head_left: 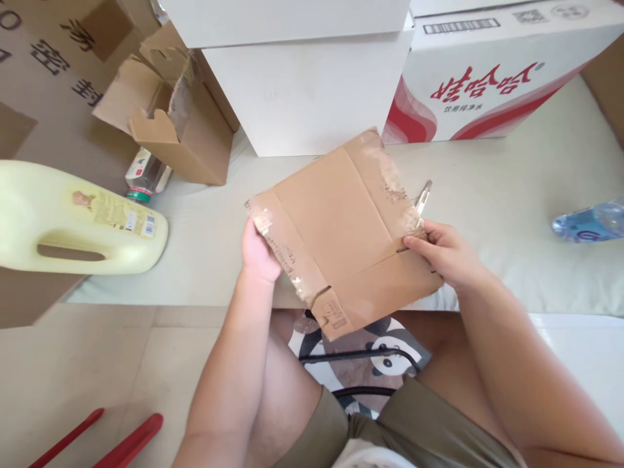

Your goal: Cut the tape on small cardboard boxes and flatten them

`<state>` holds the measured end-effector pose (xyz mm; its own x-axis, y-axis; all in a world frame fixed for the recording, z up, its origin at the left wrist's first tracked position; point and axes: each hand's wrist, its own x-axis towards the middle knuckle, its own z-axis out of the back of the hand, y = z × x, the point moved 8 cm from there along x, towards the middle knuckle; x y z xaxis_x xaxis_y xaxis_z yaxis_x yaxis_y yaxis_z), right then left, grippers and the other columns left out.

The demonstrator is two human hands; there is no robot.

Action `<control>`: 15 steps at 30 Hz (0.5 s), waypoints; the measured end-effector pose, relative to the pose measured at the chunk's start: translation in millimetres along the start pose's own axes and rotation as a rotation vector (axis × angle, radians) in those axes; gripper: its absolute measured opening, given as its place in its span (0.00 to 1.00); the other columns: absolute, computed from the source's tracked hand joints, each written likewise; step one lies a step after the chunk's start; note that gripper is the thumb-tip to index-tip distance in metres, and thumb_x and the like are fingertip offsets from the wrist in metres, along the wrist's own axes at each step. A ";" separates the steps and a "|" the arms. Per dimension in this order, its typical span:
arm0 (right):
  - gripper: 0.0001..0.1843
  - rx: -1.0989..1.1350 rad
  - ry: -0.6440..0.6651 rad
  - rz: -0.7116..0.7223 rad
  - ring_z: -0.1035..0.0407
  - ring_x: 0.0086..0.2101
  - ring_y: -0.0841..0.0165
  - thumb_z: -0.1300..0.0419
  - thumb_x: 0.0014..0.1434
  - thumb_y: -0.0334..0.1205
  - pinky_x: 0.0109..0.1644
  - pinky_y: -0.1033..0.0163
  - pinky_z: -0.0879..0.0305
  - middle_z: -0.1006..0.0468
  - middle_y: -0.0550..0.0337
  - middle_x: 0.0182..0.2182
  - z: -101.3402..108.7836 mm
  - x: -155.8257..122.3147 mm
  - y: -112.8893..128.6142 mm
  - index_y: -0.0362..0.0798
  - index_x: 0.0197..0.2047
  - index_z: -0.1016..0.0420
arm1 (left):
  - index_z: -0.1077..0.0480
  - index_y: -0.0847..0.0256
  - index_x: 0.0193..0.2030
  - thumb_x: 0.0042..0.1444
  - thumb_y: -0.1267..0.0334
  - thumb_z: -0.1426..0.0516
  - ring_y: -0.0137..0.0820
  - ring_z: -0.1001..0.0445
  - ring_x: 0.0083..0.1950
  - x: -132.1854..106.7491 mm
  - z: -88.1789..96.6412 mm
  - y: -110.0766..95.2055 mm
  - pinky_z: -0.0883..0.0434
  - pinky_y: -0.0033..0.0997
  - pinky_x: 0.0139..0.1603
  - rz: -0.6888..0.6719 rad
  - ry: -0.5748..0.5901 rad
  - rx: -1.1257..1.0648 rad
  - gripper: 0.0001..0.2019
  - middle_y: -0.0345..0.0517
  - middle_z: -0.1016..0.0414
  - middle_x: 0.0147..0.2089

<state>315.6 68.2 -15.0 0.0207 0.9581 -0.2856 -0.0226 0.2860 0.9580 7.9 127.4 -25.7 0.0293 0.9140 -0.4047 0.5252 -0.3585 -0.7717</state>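
Note:
A flattened piece of brown cardboard (338, 214), creased with fold lines and torn pale along its edges, is held tilted above the pale padded surface. My left hand (258, 252) grips its left edge, the fingers hidden underneath. At the right edge my right hand (444, 252) pinches it, thumb on top. A slim silvery metal tool (423, 196), perhaps a utility knife, sticks out past the cardboard's right edge just above my right hand. Whether it lies on the surface or is held by hidden fingers, I cannot tell.
White cartons (312, 91) and a red-and-white water carton (482, 84) stand behind. An opened cardboard box (199, 143), a small bottle (143, 174) and a large yellow jug (127, 227) are left. A water bottle (592, 222) lies right; red bars (129, 442) show below left.

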 end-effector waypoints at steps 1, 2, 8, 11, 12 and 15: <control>0.17 0.013 -0.032 0.023 0.21 0.31 0.63 0.26 0.50 0.50 0.30 0.62 0.25 0.15 0.60 0.31 0.0 -0.2 1.3 0.50 0.40 0.18 | 0.23 0.60 0.42 0.58 0.41 0.44 0.53 0.20 0.60 -2.0 -3.6 1.3 0.18 0.52 0.55 0.020 0.027 -0.013 0.23 0.56 0.16 0.43; 0.16 0.019 -0.058 0.043 0.21 0.32 0.63 0.27 0.51 0.49 0.31 0.62 0.25 0.15 0.60 0.31 -0.4 -0.4 2.1 0.51 0.40 0.18 | 0.23 0.61 0.43 0.57 0.41 0.42 0.53 0.20 0.61 -4.0 -6.7 2.9 0.19 0.52 0.56 0.032 0.053 -0.002 0.23 0.56 0.16 0.43; 0.23 0.227 -0.140 0.100 0.25 0.25 0.67 0.25 0.45 0.56 0.27 0.64 0.29 0.17 0.63 0.28 5.4 0.1 6.0 0.53 0.41 0.18 | 0.22 0.64 0.43 0.48 0.67 0.32 0.45 0.14 0.48 -2.2 4.8 7.8 0.19 0.49 0.58 -0.014 -0.039 0.027 0.13 0.50 0.15 0.38; 0.29 0.320 -0.082 0.160 0.24 0.25 0.66 0.25 0.40 0.66 0.27 0.62 0.28 0.17 0.64 0.27 4.6 0.5 12.4 0.54 0.37 0.20 | 0.22 0.63 0.44 0.58 0.66 0.37 0.42 0.15 0.51 5.0 11.2 5.0 0.20 0.45 0.62 -0.041 -0.079 -0.104 0.08 0.50 0.14 0.41; 0.30 0.313 -0.048 0.169 0.24 0.25 0.65 0.25 0.39 0.68 0.28 0.61 0.27 0.17 0.63 0.27 1.2 0.2 13.2 0.54 0.36 0.21 | 0.22 0.63 0.45 0.60 0.66 0.39 0.41 0.16 0.53 7.3 12.1 3.5 0.21 0.44 0.63 -0.054 -0.084 -0.137 0.08 0.50 0.14 0.43; 0.28 0.229 0.034 0.140 0.28 0.19 0.66 0.24 0.41 0.65 0.24 0.62 0.32 0.21 0.63 0.20 -15.2 -2.5 8.8 0.51 0.31 0.24 | 0.23 0.61 0.46 0.62 0.64 0.40 0.40 0.18 0.56 12.5 11.5 2.1 0.23 0.42 0.64 -0.075 -0.097 -0.174 0.08 0.50 0.15 0.48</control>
<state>300.2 68.5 -6.2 -0.0005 0.9891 -0.1471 0.2035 0.1442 0.9684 -0.4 135.9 -38.0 -0.0932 0.9114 -0.4009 0.6622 -0.2439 -0.7085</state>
